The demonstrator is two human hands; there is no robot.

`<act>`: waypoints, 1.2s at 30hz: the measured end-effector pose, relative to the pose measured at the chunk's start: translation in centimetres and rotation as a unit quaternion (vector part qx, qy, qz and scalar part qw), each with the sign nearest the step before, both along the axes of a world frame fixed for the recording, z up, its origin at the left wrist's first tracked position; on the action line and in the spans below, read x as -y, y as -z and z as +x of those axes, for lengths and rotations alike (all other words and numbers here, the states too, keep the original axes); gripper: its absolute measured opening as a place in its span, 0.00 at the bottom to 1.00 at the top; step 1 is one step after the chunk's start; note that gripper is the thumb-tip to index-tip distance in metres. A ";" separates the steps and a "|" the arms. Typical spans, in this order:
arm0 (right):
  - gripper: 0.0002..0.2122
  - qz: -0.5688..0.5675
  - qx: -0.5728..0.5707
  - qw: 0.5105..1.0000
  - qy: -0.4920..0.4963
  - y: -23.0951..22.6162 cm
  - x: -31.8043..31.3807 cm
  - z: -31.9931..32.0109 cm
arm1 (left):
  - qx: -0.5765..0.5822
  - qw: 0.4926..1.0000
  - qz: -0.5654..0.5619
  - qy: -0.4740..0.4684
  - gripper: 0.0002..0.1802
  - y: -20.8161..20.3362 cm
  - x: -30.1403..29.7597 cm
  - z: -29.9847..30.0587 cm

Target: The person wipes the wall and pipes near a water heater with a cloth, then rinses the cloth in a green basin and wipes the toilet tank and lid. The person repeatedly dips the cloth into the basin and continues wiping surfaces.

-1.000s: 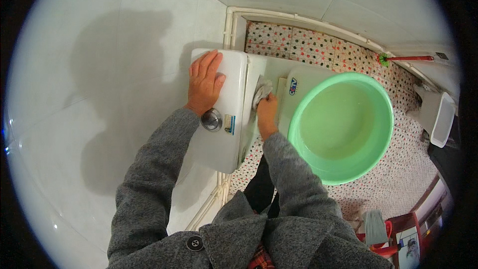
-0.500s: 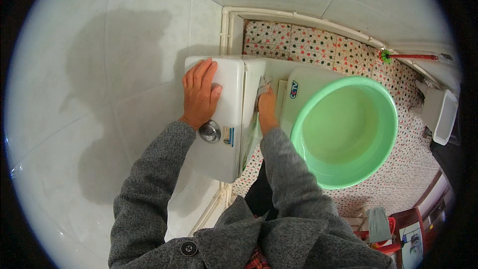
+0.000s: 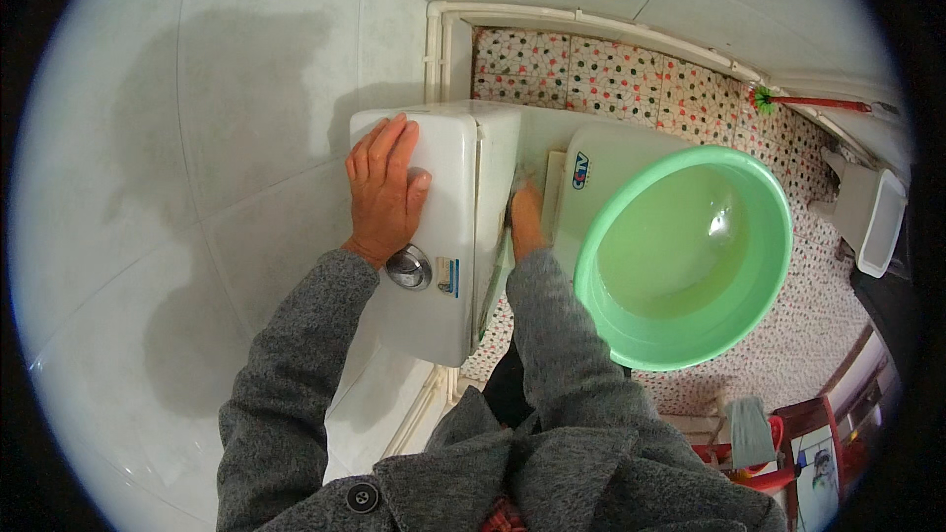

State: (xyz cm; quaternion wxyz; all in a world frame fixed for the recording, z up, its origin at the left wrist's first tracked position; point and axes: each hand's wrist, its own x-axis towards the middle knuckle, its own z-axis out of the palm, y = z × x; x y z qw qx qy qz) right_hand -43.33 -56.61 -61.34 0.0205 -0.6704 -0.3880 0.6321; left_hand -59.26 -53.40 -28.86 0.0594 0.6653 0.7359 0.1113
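Observation:
My left hand (image 3: pixel 382 187) lies flat on the white lid of the toilet tank (image 3: pixel 434 325), fingers stretched toward its far edge. Beside it on the lid is a round chrome flush button (image 3: pixel 409 267). My right hand (image 3: pixel 527 217) reaches down into the narrow gap between the tank's front and the closed toilet lid (image 3: pixel 616 153). Its fingers look curled, blurred and partly hidden, with a small greyish-dark thing at them that I cannot make out. A green basin (image 3: pixel 584 276) with pale liquid in it rests tilted on the toilet lid.
White pipes (image 3: pixel 591 18) run along the wall base. A red-handled brush with green bristles (image 3: pixel 764 100) leans at the far right, near a white bin (image 3: pixel 880 222). A grey cloth (image 3: pixel 751 432) hangs by red items at the lower right. The floor (image 3: pixel 631 89) has speckled tiles.
The view has shifted slightly. The liquid in the basin now shows a bright glint. My right hand has shifted slightly in the gap; my left hand stays on the tank lid.

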 end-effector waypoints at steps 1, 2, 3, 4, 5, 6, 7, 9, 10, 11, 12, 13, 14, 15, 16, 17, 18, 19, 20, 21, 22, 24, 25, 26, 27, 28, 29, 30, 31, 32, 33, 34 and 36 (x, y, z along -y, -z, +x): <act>0.18 -0.046 -0.014 0.999 0.010 -0.8 1.5 0.7 | -0.002 1.000 0.000 -0.006 0.28 0.0 0.5 -0.1; 0.18 -0.037 -0.017 0.999 -0.032 -4.1 2.2 0.3 | -0.008 1.000 -0.007 -0.021 0.28 -0.3 1.7 -0.4; 0.18 0.046 -0.021 0.996 -0.067 -6.8 1.2 -0.4 | -0.013 0.999 -0.007 -0.028 0.28 -0.8 2.1 -0.5; 0.18 0.133 -0.013 0.987 -0.094 -9.4 -0.1 -0.9 | -0.012 0.999 -0.008 -0.030 0.28 -0.9 2.3 -0.6; 0.18 0.285 0.002 0.952 -0.113 -10.9 -2.1 -1.3 | -0.014 1.000 -0.009 -0.022 0.27 -0.8 1.9 -0.5; 0.16 0.230 -0.051 0.972 0.005 -11.3 -5.0 -2.2 | -0.015 1.000 -0.009 -0.013 0.27 -0.8 1.3 -0.4; 0.16 0.171 -0.104 0.972 0.124 -11.1 -7.5 -3.2 | -0.015 1.000 -0.010 -0.003 0.26 -0.8 0.9 -0.2; 0.16 0.107 -0.122 0.979 0.120 -8.6 -9.6 -2.9 | -0.012 1.000 0.003 0.006 0.26 -0.5 0.6 -0.3; 0.16 0.073 -0.133 0.982 0.112 -7.9 -9.9 -2.9 | -0.014 1.000 0.008 0.005 0.26 -0.5 0.8 -0.4; 0.15 0.042 -0.081 0.991 0.102 -8.6 -9.3 -2.5 | -0.013 1.000 0.006 0.000 0.27 -0.5 0.9 -0.4; 0.15 0.062 -0.036 0.996 0.055 -7.8 -7.7 -2.0 | -0.012 1.000 0.005 -0.005 0.28 -0.6 1.0 -0.4; 0.15 0.084 0.017 0.996 0.018 -4.5 -5.7 -0.6 | -0.004 1.000 0.008 0.001 0.29 -0.7 0.1 -0.1; 0.15 0.085 0.049 0.995 0.006 -3.7 -4.5 -0.4 | -0.003 1.000 0.006 0.001 0.30 -0.5 0.3 -0.2; 0.15 0.087 0.082 0.993 -0.005 -2.9 -3.5 0.0 | 0.000 1.000 0.006 0.003 0.30 -0.3 0.3 -0.2; 0.15 0.072 0.098 0.992 0.012 -3.3 -3.1 0.0 | 0.000 1.000 0.004 0.000 0.31 -0.3 0.6 -0.3; 0.15 0.060 0.114 0.991 0.031 -3.8 -3.3 -0.2 | 0.000 1.000 0.003 -0.003 0.30 -0.4 0.7 -0.4; 0.15 0.073 0.071 0.995 0.015 -7.6 -5.1 -1.3 | -0.008 1.000 -0.004 -0.017 0.29 -0.7 1.7 -0.6; 0.16 0.088 0.036 0.995 0.007 -11.5 -7.8 -1.9 | -0.007 1.000 -0.007 -0.023 0.28 -0.7 2.2 -0.5; 0.16 0.212 0.091 0.972 -0.053 -11.4 -9.1 -1.7 | -0.004 1.000 -0.001 -0.016 0.28 -0.7 1.6 -0.3; 0.16 0.328 0.140 0.927 -0.115 -11.1 -10.2 -1.7 | -0.005 1.000 0.001 -0.011 0.28 -0.7 1.2 -0.2; 0.16 0.434 0.185 0.863 -0.179 -10.8 -10.6 -1.4 | -0.006 1.000 0.001 -0.009 0.28 -0.6 1.1 -0.2; 0.16 0.482 0.257 0.786 -0.289 -8.0 -9.1 -0.3 | 0.002 1.000 0.006 -0.002 0.28 -0.5 0.5 -0.3; 0.16 0.501 0.282 0.742 -0.346 -7.9 -8.3 -0.3 | 0.002 1.000 0.003 -0.004 0.29 -0.7 0.6 -0.3; 0.15 0.503 0.284 0.741 -0.342 -7.6 -7.7 -0.2 | 0.000 1.000 0.002 -0.006 0.29 -0.7 0.7 -0.3; 0.14 0.505 0.286 0.741 -0.338 -7.4 -7.1 -0.3 | -0.002 1.000 0.001 -0.006 0.29 -0.7 0.7 -0.3; 0.14 0.509 0.288 0.740 -0.332 -8.0 -7.0 -0.7 | -0.004 1.000 0.002 -0.007 0.29 -0.7 0.8 -0.4; 0.12 0.449 0.269 0.764 -0.376 -8.5 -7.4 -0.9 | -0.002 1.000 0.001 -0.010 0.29 -0.7 0.9 -0.4; 0.12 0.387 0.248 0.784 -0.418 -9.0 -7.9 -1.1 | 0.001 1.000 0.000 -0.014 0.29 -0.6 1.2 -0.3; 0.12 0.322 0.228 0.797 -0.457 -9.0 -8.3 -1.0 | 0.005 1.000 0.001 -0.016 0.29 -0.6 1.1 -0.2; 0.11 0.311 0.223 0.799 -0.465 -9.1 -8.0 -0.8 | 0.004 1.000 0.005 -0.015 0.29 -0.6 1.0 -0.2; 0.10 0.299 0.217 0.800 -0.473 -9.5 -7.1 -0.3 | 0.004 1.000 0.009 -0.015 0.29 -0.6 0.9 -0.3; 0.10 0.284 0.211 0.801 -0.482 -9.4 -6.0 0.5 | 0.005 1.000 0.010 -0.015 0.30 -0.7 0.9 -0.1; 0.09 0.250 0.201 0.802 -0.503 -9.7 -5.3 0.8 | 0.012 1.000 0.008 -0.021 0.30 -0.9 0.9 -0.3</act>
